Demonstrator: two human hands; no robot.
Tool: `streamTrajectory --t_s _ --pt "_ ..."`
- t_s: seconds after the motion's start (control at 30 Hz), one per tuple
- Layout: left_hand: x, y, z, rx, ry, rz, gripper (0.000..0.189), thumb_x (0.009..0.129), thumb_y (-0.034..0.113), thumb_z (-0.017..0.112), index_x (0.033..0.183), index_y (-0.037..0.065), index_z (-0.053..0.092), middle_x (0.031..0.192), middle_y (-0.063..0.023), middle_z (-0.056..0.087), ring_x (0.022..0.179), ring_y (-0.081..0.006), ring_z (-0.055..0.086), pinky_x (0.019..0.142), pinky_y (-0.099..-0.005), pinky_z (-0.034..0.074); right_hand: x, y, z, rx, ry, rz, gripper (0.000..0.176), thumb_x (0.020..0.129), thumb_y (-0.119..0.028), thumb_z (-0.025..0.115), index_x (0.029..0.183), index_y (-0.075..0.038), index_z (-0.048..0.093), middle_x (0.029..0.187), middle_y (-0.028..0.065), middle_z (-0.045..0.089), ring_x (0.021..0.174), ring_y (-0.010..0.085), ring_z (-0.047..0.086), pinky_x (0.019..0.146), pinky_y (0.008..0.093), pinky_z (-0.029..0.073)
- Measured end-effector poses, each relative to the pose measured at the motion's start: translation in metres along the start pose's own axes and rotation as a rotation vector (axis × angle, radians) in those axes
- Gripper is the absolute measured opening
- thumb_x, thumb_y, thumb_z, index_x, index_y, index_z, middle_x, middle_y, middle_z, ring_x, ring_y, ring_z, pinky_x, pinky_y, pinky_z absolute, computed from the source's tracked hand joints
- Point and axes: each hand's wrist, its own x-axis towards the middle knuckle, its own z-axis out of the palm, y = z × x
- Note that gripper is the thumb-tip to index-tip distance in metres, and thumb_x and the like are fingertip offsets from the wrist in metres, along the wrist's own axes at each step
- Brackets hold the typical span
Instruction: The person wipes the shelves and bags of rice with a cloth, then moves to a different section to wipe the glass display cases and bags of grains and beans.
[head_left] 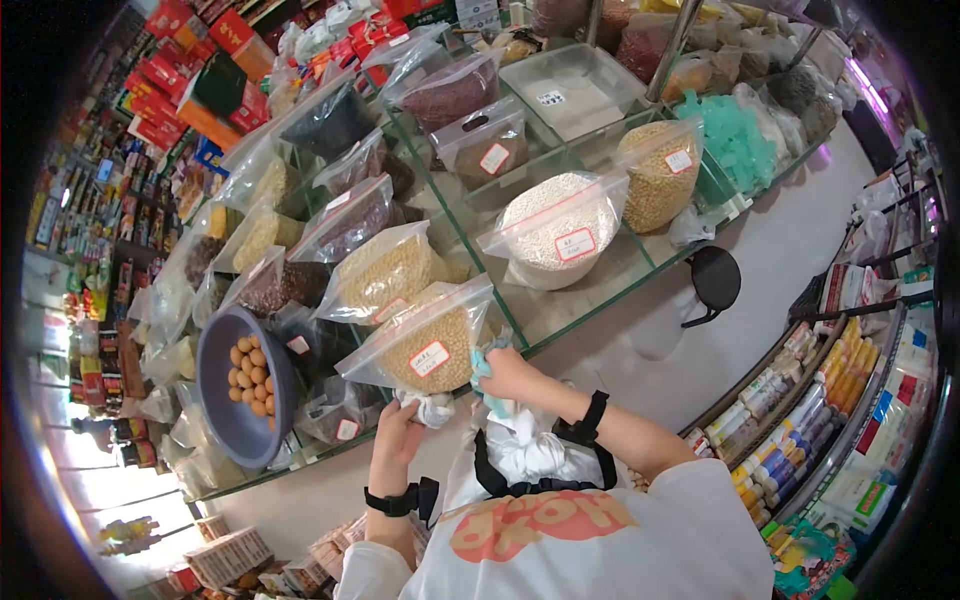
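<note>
My left hand (398, 432) is closed on a bunched white cloth (431, 409) at the front edge of the glass counter. My right hand (507, 374) grips a light blue cloth (482, 366) against the right side of a zip bag of yellow beans (432, 345). This bag stands upright, sealed along its top, with a red-bordered label. Below my right hand, a knotted white plastic bag (525, 450) hangs in front of my chest between black straps. Just behind the bean bag leans another bag of pale yellow grains (384, 272).
A purple basin (237, 455) of brown eggs (252, 372) stands at left. Bags of white beans (552, 222) and yellow beans (658, 180) fill glass compartments at right, near a clear tray (580, 75). A black round object (715, 277) lies beyond the counter; stocked shelves (800, 440) curve at right.
</note>
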Motion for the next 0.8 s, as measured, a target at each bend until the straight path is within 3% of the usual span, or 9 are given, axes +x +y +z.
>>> streamTrajectory --t_s 0.07,0.17,0.27,0.3,0.47,0.53,0.6,0.7,0.8 --pt "-0.011 0.006 0.003 -0.130 -0.096 -0.019 0.028 0.090 0.001 0.047 0.117 -0.007 0.047 0.117 -0.0166 0.056 0.108 -0.0261 0.056 0.094 -0.0375 0.045 -0.002 0.002 -0.007 0.085 -0.029 0.034 0.025 0.072 -0.014 0.064 0.086 0.007 0.063 0.088 0.0238 0.065 0.080 0.0342 0.065 0.073 0.0394 0.051" --pt "-0.028 0.021 -0.001 -0.218 -0.140 0.040 0.025 0.090 0.004 0.050 0.114 -0.005 0.051 0.115 -0.0140 0.059 0.108 -0.0241 0.056 0.093 -0.0356 0.046 -0.004 0.017 -0.011 0.998 -0.105 0.166 0.018 0.073 -0.008 0.067 0.087 0.003 0.065 0.086 0.0086 0.067 0.080 0.0167 0.064 0.070 0.0312 0.051" --pt "-0.040 0.034 -0.018 -0.367 -0.028 0.092 0.027 0.090 0.008 0.051 0.115 -0.002 0.053 0.116 -0.0120 0.059 0.109 -0.0230 0.056 0.092 -0.0354 0.047 -0.021 0.016 -0.031 1.324 0.078 0.204 0.022 0.076 -0.005 0.065 0.096 0.003 0.063 0.091 0.0097 0.066 0.081 0.0162 0.064 0.068 0.0301 0.050" --pt "-0.049 0.040 -0.017 -0.350 0.055 0.174 0.031 0.091 0.012 0.049 0.119 0.000 0.051 0.119 -0.0112 0.058 0.110 -0.0238 0.055 0.092 -0.0368 0.047 -0.024 0.024 -0.036 1.322 0.076 0.202 0.022 0.076 -0.005 0.065 0.096 0.003 0.063 0.091 0.0097 0.066 0.081 0.0162 0.064 0.068 0.0301 0.050" --pt "-0.065 0.054 -0.030 -0.447 0.143 0.387 0.041 0.090 0.017 0.046 0.128 0.003 0.043 0.126 -0.0118 0.052 0.116 -0.0263 0.051 0.095 -0.0402 0.045 -0.017 0.066 -0.035 1.103 0.641 0.083 0.026 0.079 -0.006 0.063 0.103 0.003 0.060 0.096 0.0091 0.066 0.082 0.0162 0.063 0.069 0.0302 0.049" --pt "-0.069 0.063 -0.011 -0.290 0.405 0.833 0.047 0.090 0.013 0.047 0.135 0.003 0.036 0.134 -0.0101 0.044 0.121 -0.0254 0.046 0.099 -0.0411 0.041 -0.015 0.060 -0.022 1.040 0.611 0.118 0.026 0.079 -0.007 0.063 0.102 0.004 0.061 0.094 0.0105 0.067 0.083 0.0167 0.063 0.072 0.0304 0.049" --pt "-0.068 0.073 0.008 -0.287 0.520 0.843 0.052 0.090 0.011 0.046 0.139 0.004 0.030 0.138 -0.0108 0.038 0.124 -0.0255 0.041 0.102 -0.0393 0.037 -0.015 0.040 -0.008 0.655 0.321 0.092 0.026 0.078 -0.007 0.064 0.101 0.006 0.060 0.090 0.0080 0.065 0.080 0.0143 0.060 0.070 0.0300 0.049" --pt "-0.045 0.085 -0.005 0.095 0.619 1.044 0.049 0.091 0.007 0.044 0.138 0.002 0.032 0.140 -0.0128 0.033 0.123 -0.0262 0.040 0.103 -0.0349 0.031 -0.008 0.023 0.001 0.461 0.112 -0.077 0.021 0.075 -0.005 0.063 0.093 0.006 0.063 0.082 0.0058 0.064 0.077 0.0132 0.058 0.064 0.0283 0.047" --pt "-0.038 0.114 -0.005 0.501 0.760 1.171 0.045 0.090 0.006 0.042 0.134 0.001 0.038 0.139 -0.0142 0.034 0.122 -0.0258 0.040 0.101 -0.0337 0.032 -0.019 0.019 -0.022 0.789 0.040 0.054 0.022 0.074 -0.005 0.062 0.093 0.005 0.063 0.083 0.0058 0.064 0.073 0.0118 0.059 0.064 0.0278 0.047"
